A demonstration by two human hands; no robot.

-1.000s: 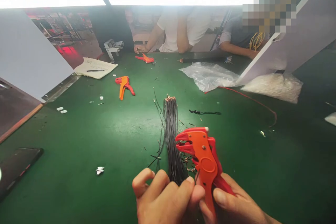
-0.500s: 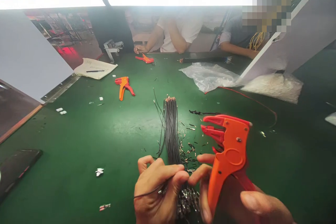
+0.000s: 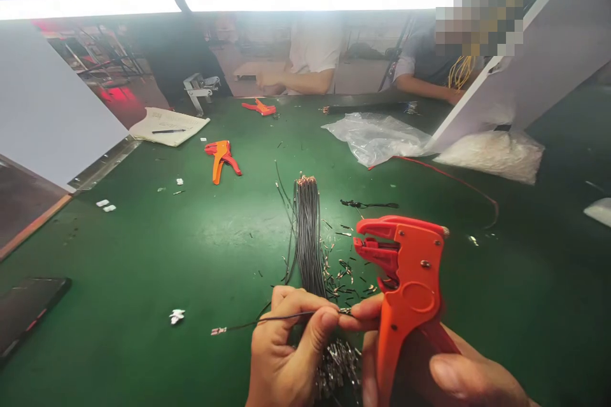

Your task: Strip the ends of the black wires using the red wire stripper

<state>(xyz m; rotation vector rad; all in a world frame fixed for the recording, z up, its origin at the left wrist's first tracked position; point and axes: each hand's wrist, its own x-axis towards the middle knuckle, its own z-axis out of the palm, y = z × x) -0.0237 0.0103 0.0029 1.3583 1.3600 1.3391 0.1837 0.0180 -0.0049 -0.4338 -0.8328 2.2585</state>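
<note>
Thumb and forefinger of my left hand point(image 3: 291, 350) pinch a thin black wire point(image 3: 281, 318). A metal terminal point(image 3: 218, 331) shows at the wire's left end. At the right end, fingertips of my right hand point(image 3: 458, 369) touch the wire near another small metal piece. My right hand also grips an orange and red wire stripper point(image 3: 413, 286), its jaws apart and pointing left with nothing in them. Behind my hands lies a bundle of black wires point(image 3: 308, 235) with bare copper at the far end. Metal terminals point(image 3: 338, 365) cluster at its near end, partly hidden by my hands.
Wire scraps point(image 3: 341, 273) litter the green table point(image 3: 167, 254) right of the bundle. Two more strippers lie beyond, one point(image 3: 221, 159) nearer. Clear plastic bags point(image 3: 377, 137), a notebook point(image 3: 167, 127) with a pen and a dark flat object point(image 3: 33, 311) lie around. People sit across the table.
The wire in my left hand now stretches out leftward with its terminal showing, and my right fingertips have met its other end. The stripper has shifted slightly down and left.
</note>
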